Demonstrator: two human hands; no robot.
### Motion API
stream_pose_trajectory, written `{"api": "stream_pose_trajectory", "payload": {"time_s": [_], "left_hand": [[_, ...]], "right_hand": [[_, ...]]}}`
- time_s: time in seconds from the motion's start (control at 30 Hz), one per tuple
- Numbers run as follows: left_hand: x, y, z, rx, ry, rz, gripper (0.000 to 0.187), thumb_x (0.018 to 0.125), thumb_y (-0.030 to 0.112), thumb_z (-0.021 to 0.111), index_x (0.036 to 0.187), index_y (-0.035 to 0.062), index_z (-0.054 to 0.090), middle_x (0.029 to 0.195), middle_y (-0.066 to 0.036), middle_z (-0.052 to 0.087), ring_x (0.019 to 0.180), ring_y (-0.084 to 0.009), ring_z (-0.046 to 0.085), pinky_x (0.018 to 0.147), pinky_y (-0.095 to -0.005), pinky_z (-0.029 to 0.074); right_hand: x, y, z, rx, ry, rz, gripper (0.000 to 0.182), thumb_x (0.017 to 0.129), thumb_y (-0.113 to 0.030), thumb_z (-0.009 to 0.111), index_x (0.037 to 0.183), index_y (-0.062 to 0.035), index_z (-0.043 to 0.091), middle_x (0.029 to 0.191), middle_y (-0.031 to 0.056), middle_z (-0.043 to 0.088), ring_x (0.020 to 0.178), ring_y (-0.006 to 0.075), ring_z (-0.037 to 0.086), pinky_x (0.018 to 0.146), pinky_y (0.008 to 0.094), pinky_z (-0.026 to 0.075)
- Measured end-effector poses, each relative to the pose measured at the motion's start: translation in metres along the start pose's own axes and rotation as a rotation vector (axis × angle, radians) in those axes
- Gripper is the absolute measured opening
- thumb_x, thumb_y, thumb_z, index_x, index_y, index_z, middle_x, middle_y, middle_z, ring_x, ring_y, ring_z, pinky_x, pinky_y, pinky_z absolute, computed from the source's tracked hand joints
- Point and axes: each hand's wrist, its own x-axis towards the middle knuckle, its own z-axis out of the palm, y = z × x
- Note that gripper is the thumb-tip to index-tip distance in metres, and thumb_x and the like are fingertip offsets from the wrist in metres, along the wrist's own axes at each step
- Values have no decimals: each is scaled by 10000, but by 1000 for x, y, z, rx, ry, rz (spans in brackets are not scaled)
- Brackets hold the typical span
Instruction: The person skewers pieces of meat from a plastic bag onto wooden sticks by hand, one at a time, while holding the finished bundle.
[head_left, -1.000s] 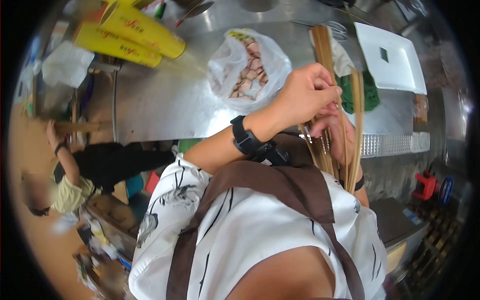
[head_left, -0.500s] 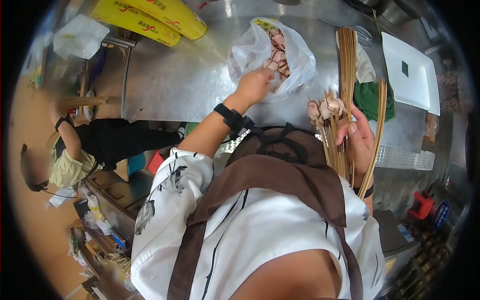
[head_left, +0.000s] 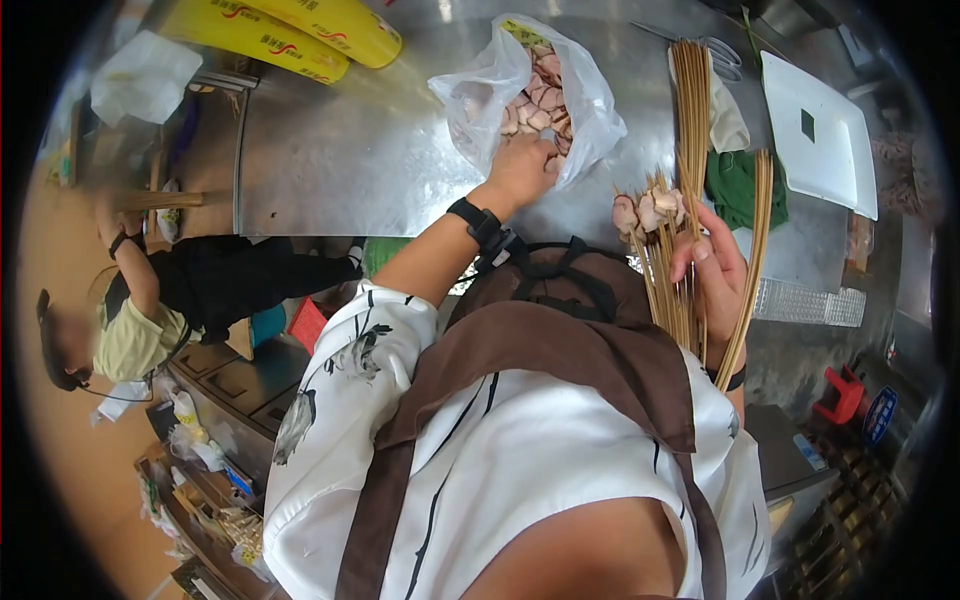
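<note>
My left hand (head_left: 522,168), with a black watch-like band on the wrist, reaches over the near rim of a clear plastic bag (head_left: 590,105). Its fingers curl down against pale, dark-edged meat slices (head_left: 536,95); what the fingertips pinch is hidden. My right hand (head_left: 722,262) is closed around several thin bamboo skewers (head_left: 668,285). Folded meat pieces (head_left: 650,210) are threaded near the tips of some. A taller bundle of bare skewers (head_left: 692,110) rises just past the right fingers. Another skewer bundle (head_left: 758,225) runs along that hand's outer side.
The metal table (head_left: 350,150) carries yellow rolls (head_left: 310,30) at the far left. Scissors (head_left: 722,62), a green cloth (head_left: 745,190) and a white tray (head_left: 825,135) lie on the right. A co-worker (head_left: 140,290) is at the left, a bundle of sticks near their hand.
My left hand has moved slightly right and lower over the slices, and more slices now show in the bag. The right hand keeps its grip on the skewers. The whole view has shifted a little.
</note>
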Motion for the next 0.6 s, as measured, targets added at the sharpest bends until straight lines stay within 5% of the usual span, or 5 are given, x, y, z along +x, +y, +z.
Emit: {"api": "stream_pose_trajectory", "payload": {"time_s": [0.43, 0.6], "left_hand": [[2, 2, -16, -353, -111, -263, 231, 726, 174, 649, 898, 30, 592, 739, -115, 616, 681, -235, 605, 623, -336, 472], [9, -14, -32, -323, 70, -379, 268, 703, 156, 659, 910, 10, 573, 797, -131, 621, 742, -241, 608, 674, -323, 479]], "right_hand": [[3, 0, 1, 30, -27, -17, 394, 901, -76, 400, 1280, 15, 338, 673, 51, 498, 627, 111, 473, 604, 230, 399], [2, -3, 3, 11, -23, 3, 400, 901, -86, 404, 1282, 17, 335, 676, 49, 499, 628, 102, 472, 597, 221, 396]]}}
